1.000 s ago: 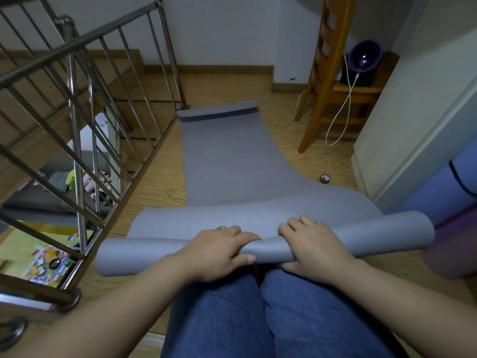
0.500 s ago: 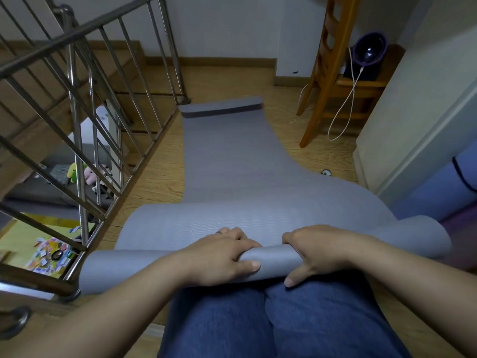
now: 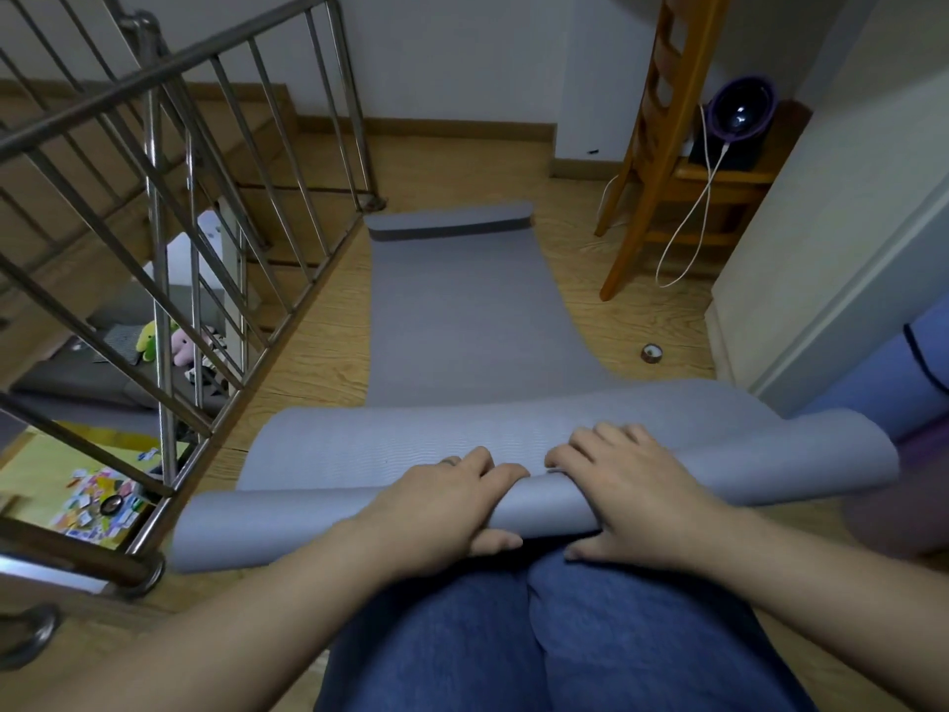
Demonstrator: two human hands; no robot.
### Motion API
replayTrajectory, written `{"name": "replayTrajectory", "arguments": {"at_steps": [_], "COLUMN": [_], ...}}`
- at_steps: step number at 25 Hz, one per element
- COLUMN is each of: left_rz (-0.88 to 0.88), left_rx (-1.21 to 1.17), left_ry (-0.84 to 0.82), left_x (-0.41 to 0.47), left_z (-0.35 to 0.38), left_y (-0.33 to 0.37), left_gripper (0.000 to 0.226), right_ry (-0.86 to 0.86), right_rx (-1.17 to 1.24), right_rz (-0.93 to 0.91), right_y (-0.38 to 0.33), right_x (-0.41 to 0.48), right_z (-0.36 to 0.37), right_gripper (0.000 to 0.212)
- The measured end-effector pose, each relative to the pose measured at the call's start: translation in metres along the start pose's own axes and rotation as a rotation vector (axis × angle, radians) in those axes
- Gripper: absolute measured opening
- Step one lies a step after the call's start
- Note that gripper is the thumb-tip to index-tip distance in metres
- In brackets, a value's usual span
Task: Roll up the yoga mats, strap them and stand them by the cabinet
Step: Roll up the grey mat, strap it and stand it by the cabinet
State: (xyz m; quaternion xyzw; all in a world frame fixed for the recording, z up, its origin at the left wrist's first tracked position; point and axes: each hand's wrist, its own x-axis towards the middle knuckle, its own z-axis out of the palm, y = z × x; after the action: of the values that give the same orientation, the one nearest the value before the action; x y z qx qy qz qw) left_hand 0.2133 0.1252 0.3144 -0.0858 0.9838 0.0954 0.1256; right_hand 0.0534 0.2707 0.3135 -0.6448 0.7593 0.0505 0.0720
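Both hands grip the roll (image 3: 287, 526) of the grey mat (image 3: 462, 326). The left hand (image 3: 441, 506) is curled over the top of the roll with the thumb tucked beneath. The right hand (image 3: 631, 490) is set just beside it in the same way, fingers over and thumb under. The roll is held against the knees (image 3: 590, 634), which are clad in blue jeans, and it is laid crosswise on the wooden floor (image 3: 580, 269). The unrolled rest of the mat is stretched away over the floor, and its far end is curled up near the railing (image 3: 154, 208). A chair (image 3: 634, 187) is seen to the right of the mat, with a white cable (image 3: 685, 223) hung beside it. A small round object (image 3: 651, 353) is seen on the floor near the mat's right edge.
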Motion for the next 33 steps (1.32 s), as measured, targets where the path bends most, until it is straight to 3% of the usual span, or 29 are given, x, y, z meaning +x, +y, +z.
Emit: {"name": "replayTrajectory", "arguments": {"at_steps": [2,5,10,16,21,23,26,28,31,33], "left_rz": [-0.001,-0.04,-0.137,-0.122,-0.005,0.001,-0.015,-0.021,-0.057,-0.086], "left_rx": [-0.133,-0.178,0.28,0.105,-0.132,-0.223,-0.329,-0.37,-0.345,-0.088], "left_ry": [-0.13,-0.185,0.093,0.088,-0.237,-0.314,-0.398,-0.473,-0.47,-0.3], "left_x": [0.006,0.016,0.006,0.002,-0.02,-0.021,-0.013,-0.007,-0.006,-0.014], "left_z": [-0.007,-0.015,0.005,-0.031,-0.027,-0.02,-0.016,-0.021,-0.022,-0.014], "left_y": [-0.006,-0.013,0.023,0.016,0.02,0.02,0.014,0.01,0.012,0.021], "left_gripper": [0.056,0.057,0.074,0.062,0.062,0.062,0.062,0.062,0.06,0.062], "right_ry": [0.16,0.053,-0.074,-0.249,-0.463,-0.399,-0.068,0.056,-0.008,-0.119], "right_rx": [-0.063,-0.016,0.046,0.012,0.206,0.231,-0.039,-0.13,-0.066,0.008], "right_rz": [-0.016,0.059,0.045,0.027,0.023,0.028,-0.105,-0.134,-0.112,-0.103], "right_y": [-0.007,-0.004,-0.002,0.002,-0.022,-0.027,-0.028,-0.031,-0.031,-0.029], "right_x": [-0.005,0.007,0.015,0.022,-0.006,-0.017,-0.033,-0.035,-0.025,-0.017], "right_z": [0.013,0.002,-0.008,-0.06,-0.057,-0.041,-0.016,-0.006,-0.01,-0.015], "right_gripper": [0.06,0.049,0.051,0.05,0.051,0.056,0.066,0.066,0.051,0.046]}}
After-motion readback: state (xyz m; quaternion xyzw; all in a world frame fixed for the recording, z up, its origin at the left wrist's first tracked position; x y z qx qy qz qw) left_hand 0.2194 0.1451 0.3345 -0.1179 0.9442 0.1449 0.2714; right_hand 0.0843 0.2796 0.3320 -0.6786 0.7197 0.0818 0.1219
